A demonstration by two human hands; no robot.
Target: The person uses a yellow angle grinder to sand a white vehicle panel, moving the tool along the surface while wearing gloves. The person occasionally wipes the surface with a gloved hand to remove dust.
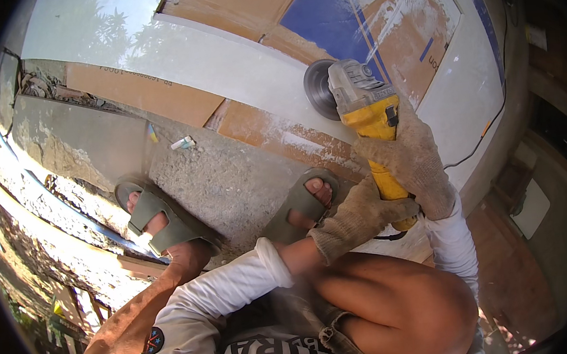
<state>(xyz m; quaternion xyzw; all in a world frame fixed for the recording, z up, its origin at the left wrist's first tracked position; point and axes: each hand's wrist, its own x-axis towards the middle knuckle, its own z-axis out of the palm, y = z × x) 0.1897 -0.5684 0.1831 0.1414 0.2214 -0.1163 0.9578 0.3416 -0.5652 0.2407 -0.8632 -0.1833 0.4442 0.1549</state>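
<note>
Both my hands, in dusty tan work gloves, grip a yellow angle grinder [375, 120] with a grey metal head. My right hand [415, 156] wraps round its body just behind the head. My left hand [360, 217] closes on the rear end of the handle. A dark round disc [320, 89] sits at the grinder's far left, over the edge of a white panel frame [248, 60]. Whether the disc touches the panel, I cannot tell. White dust streaks lie on the cardboard [412, 40] and blue sheet [324, 17] inside the frame.
Cardboard strips [143, 88] lie along the panel's near edge. My sandalled feet rest on rough concrete [196, 170], near a small white tube-like item [183, 143]. A dark cord [501, 103] with an orange section runs at the right. A blue hose [30, 173] stretches along the left.
</note>
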